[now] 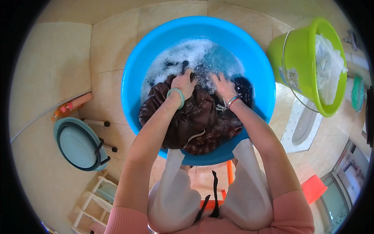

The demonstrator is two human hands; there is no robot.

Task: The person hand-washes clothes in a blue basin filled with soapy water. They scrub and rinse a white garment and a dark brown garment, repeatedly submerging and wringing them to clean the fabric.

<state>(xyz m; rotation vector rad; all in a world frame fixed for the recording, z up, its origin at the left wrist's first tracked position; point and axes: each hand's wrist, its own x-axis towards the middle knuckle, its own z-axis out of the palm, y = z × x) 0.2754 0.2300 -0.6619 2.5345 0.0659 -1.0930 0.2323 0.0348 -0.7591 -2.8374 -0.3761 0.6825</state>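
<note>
A large blue basin holds soapy water with white foam at its far side. In it lies a dark brown garment with a pale drawstring, bunched up and wet. My left hand, with a green bangle at the wrist, rests on the garment's far edge, thumb apart and fingers reaching toward the foam. My right hand is at the water just right of it, fingers spread, nothing visibly gripped. Beside my right wrist, a black wet cloth shows; other dark fabric is partly under the water.
A green bucket with white plastic bags stands at the right, near a white squat toilet. To the left are a blue-grey folding basin, an orange-pink bottle and a white rack. An orange-red stool shows between my legs.
</note>
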